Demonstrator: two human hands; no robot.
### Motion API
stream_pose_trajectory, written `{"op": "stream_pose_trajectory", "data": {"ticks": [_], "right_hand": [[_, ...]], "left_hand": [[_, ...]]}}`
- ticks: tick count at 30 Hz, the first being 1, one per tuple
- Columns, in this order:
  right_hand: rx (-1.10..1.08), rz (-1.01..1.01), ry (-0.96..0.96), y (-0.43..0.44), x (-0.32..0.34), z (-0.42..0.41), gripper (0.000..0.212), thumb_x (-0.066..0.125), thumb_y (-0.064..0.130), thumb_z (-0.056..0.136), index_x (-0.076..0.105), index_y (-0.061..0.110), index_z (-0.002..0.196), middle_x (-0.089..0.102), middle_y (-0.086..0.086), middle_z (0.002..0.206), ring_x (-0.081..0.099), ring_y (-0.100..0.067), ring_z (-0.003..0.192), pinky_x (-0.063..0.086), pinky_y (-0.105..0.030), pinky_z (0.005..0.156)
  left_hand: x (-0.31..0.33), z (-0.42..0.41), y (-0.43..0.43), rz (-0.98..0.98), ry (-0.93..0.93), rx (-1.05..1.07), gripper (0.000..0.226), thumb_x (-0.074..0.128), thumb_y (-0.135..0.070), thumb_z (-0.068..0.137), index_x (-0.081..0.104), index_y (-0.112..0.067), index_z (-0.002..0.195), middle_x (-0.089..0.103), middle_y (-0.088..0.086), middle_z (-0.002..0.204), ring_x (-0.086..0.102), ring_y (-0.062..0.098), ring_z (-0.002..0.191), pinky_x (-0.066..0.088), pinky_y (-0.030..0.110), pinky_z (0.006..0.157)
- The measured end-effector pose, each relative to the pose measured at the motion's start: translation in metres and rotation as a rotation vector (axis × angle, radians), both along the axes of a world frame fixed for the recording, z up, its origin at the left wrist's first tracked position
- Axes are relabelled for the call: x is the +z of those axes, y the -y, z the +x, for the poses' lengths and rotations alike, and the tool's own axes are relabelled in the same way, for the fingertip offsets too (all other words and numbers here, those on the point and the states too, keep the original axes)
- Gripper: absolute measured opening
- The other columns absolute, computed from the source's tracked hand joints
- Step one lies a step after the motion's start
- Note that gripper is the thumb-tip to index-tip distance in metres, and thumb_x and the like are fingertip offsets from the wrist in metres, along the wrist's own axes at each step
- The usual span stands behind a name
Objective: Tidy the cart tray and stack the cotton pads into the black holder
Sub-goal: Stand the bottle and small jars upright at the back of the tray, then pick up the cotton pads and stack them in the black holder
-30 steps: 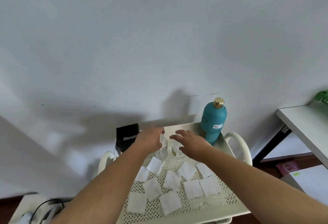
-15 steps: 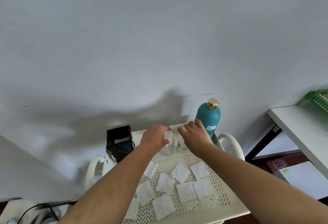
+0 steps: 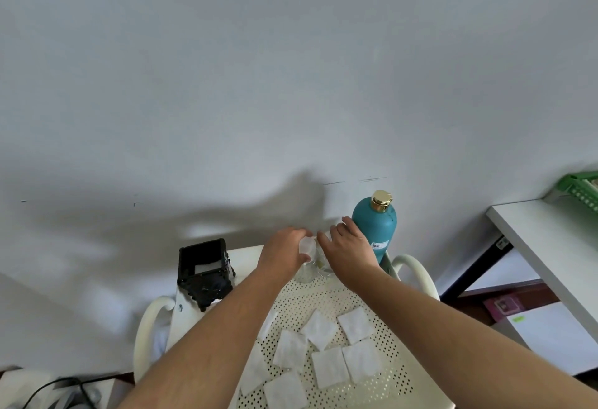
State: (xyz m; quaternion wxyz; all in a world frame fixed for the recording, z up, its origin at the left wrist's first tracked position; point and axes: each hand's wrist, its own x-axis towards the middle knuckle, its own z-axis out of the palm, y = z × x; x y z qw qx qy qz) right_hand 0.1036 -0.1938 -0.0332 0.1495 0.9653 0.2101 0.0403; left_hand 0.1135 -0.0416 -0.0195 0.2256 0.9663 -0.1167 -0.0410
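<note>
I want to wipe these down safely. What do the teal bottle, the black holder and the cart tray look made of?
Teal bottle: likely matte plastic, with a shiny gold metallic-looking cap. Black holder: glossy black, probably plastic or acrylic, with beaded-looking edges. Cart tray: cream, perforated with small round holes, probably painted metal, though plastic is possible.

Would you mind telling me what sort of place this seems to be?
Probably a beauty or skincare workroom: a perforated cream cart tray with scattered cotton pads, a teal bottle, and a white desk alongside.
</note>
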Motion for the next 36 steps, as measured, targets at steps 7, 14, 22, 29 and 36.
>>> {"op": "stream_pose_trajectory", "data": {"ticks": [7,14,22,29,36], "right_hand": [[0.01,-0.025,0.043,-0.001,0.001,-0.005,0.065,0.055,0.022,0.088,0.021,0.003,0.14,0.047,-0.023,0.136,0.036,-0.037,0.134,0.001,-0.044,0.119],[0.105,0.143,0.129,0.0,0.004,-0.02,0.053,0.06,0.025,0.081,0.047,0.008,0.13,0.056,-0.011,0.133,0.047,-0.028,0.129,0.007,-0.045,0.118],[0.303,0.234,0.076,-0.037,-0.013,-0.047,0.02,0.065,0.023,0.064,0.059,0.018,0.082,0.061,0.001,0.075,0.058,-0.022,0.073,0.044,-0.04,0.091],[0.111,0.245,-0.292,-0.075,-0.057,-0.064,0.03,0.043,0.032,0.088,0.058,0.019,0.111,0.061,-0.003,0.112,0.054,-0.024,0.106,0.022,-0.042,0.107],[-0.053,0.311,-0.46,-0.118,-0.084,-0.063,0.05,0.047,0.049,0.088,0.044,0.021,0.129,0.052,-0.002,0.129,0.048,-0.024,0.12,0.023,-0.044,0.109]], "left_hand": [[-0.003,-0.001,-0.001,-0.003,0.019,0.015,0.049,0.074,-0.024,0.077,0.056,-0.021,0.122,0.061,0.001,0.123,0.056,0.022,0.112,0.045,0.036,0.092],[0.001,-0.018,-0.013,-0.099,0.082,0.055,0.055,0.076,-0.021,0.075,0.048,-0.018,0.122,0.055,0.004,0.124,0.054,0.023,0.112,0.045,0.034,0.091],[-0.014,-0.079,-0.069,-0.037,0.012,0.142,0.013,0.054,-0.01,0.087,0.063,-0.015,0.094,0.064,0.001,0.094,0.061,0.019,0.087,0.051,0.032,0.078],[-0.056,-0.122,-0.117,0.052,-0.168,0.32,0.017,0.051,-0.016,0.087,0.058,-0.012,0.102,0.06,0.004,0.106,0.058,0.019,0.094,0.045,0.027,0.075],[-0.089,-0.135,-0.138,0.196,-0.267,0.393,0.04,0.052,-0.035,0.09,0.047,-0.009,0.12,0.054,0.008,0.116,0.059,0.024,0.1,0.047,0.032,0.079]]}}
